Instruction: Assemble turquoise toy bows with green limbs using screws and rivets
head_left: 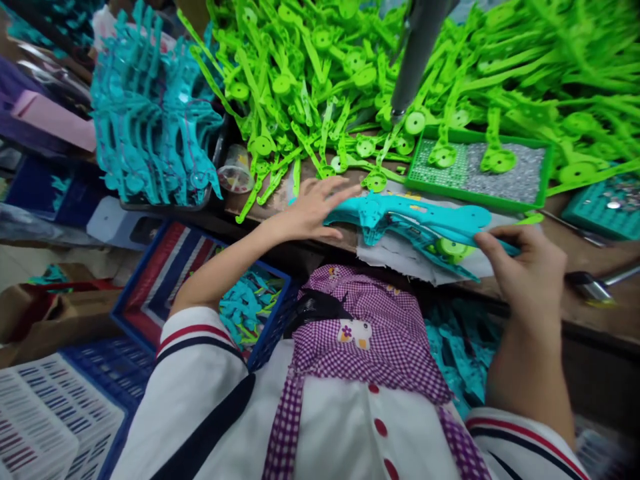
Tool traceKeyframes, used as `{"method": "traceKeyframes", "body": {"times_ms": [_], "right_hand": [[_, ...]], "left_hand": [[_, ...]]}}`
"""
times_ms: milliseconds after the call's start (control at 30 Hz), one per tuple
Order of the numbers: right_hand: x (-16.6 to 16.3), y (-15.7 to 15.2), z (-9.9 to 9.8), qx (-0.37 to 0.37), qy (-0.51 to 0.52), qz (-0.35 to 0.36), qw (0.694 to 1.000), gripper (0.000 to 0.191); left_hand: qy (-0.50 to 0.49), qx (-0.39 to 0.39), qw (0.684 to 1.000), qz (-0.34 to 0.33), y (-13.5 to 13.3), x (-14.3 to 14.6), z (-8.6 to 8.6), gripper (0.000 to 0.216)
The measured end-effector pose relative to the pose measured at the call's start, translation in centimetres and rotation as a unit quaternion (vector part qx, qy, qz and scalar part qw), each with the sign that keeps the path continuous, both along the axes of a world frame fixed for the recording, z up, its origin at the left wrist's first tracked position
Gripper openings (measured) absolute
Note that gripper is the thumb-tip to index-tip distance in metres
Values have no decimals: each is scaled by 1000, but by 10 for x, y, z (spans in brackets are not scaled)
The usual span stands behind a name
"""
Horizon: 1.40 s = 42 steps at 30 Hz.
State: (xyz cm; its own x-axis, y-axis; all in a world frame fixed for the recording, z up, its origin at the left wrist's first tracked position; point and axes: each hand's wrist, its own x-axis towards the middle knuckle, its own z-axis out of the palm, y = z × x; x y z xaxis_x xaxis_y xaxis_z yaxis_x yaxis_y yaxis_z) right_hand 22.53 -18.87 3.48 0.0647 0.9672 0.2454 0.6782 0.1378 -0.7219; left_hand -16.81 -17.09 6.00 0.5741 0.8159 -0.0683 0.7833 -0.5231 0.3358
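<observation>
A long turquoise plastic part (425, 212) lies across the front of the bench on a white cloth (390, 257). Its lower half looks split from the upper one at the right, with a round lime-green plastic piece (453, 248) between them. My right hand (531, 270) pinches the right end between thumb and fingers. Over the left end is my left hand (313, 210), its fingers spread and thumb apart; whether it presses on the part I cannot tell. Above the middle of the bench hangs a grey powered screwdriver (413, 67), touched by neither hand.
Lime-green arms (310, 73) heap up behind. A green tray (480, 193) holds small metal screws and two green pieces. Stacked turquoise parts (155, 127) stand left, near a clear cup (237, 170). A hand tool (590, 288) lies right. Blue crates (280, 313) sit below the bench.
</observation>
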Motion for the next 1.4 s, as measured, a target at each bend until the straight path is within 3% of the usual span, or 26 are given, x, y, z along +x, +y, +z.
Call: {"method": "traceKeyframes", "body": {"times_ms": [167,300,400,533,700,833,1000,1167,1400], "right_hand": [[-4,0,4,-7,18,6,1000,44],[-1,-2,6,-9,23,16,1000,35],[7,-4,3,3,29,11,1000,31],[9,-17,-21,100,-13,-74,992,33],[-26,-31,-52,35,-244,27,969,30],[-47,-19,-46,-28,-316,48,947,29],[-50,-1,-31,-84,-364,97,922,32],[-43,2,-31,-74,-338,121,930,29],[-42,0,-36,-54,-338,131,931,30]], "left_hand": [[-35,19,990,-132,32,99,2,95],[-54,-32,984,-168,61,129,-16,79],[-54,-59,982,-169,73,130,-28,65],[-81,-40,983,-162,82,124,-32,64],[-121,-54,971,-198,93,117,-27,63],[-119,-81,965,-220,106,112,-21,65],[-117,-114,957,-239,126,109,-9,61],[-144,-128,951,-243,133,107,0,58],[-148,-119,951,-245,133,109,-4,59]]}}
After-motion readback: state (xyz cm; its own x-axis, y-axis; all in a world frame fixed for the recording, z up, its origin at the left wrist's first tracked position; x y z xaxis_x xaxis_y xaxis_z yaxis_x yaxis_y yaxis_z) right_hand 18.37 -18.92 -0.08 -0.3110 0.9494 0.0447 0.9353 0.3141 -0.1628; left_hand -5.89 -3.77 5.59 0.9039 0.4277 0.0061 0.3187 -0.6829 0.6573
